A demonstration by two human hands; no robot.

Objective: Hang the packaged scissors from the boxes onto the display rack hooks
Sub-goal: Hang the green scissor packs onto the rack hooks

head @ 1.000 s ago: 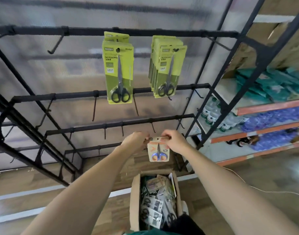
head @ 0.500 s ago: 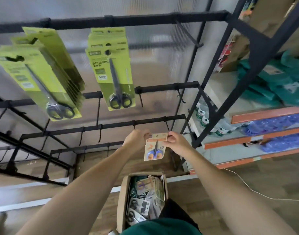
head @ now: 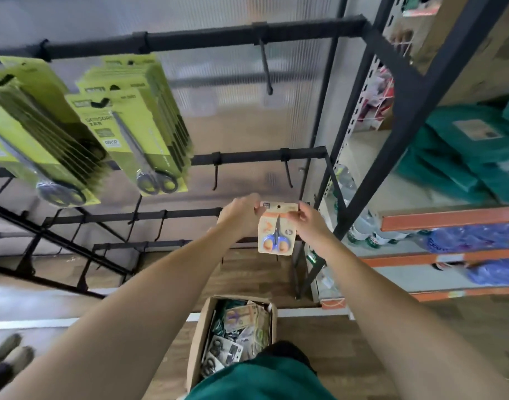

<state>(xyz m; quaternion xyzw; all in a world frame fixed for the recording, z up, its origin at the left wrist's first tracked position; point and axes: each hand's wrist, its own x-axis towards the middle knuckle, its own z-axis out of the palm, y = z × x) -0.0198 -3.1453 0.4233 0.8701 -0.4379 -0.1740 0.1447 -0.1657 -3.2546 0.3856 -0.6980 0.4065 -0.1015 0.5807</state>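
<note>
I hold a small orange card with blue-handled scissors (head: 276, 230) upright in front of the black display rack (head: 247, 39). My left hand (head: 241, 210) pinches its top left corner and my right hand (head: 303, 219) pinches its top right edge. An empty hook (head: 288, 171) hangs from the bar just above the card, with another empty hook (head: 216, 174) to its left. Two stacks of green-carded scissors (head: 138, 134) hang at the upper left. Below my arms stands an open cardboard box (head: 201, 336) with several packaged scissors inside.
A metal shelf unit (head: 406, 111) stands to the right with green packages (head: 463, 157), water bottles (head: 363, 226) and blue packs (head: 472, 235). A long empty hook (head: 266, 70) hangs from the top bar. Someone's shoes (head: 11, 353) show at the bottom left on the wooden floor.
The view has swung right and closer to the rack, so the green packs slid to the left. Both hands carried the small card up and to the right, towards the rack's right end.
</note>
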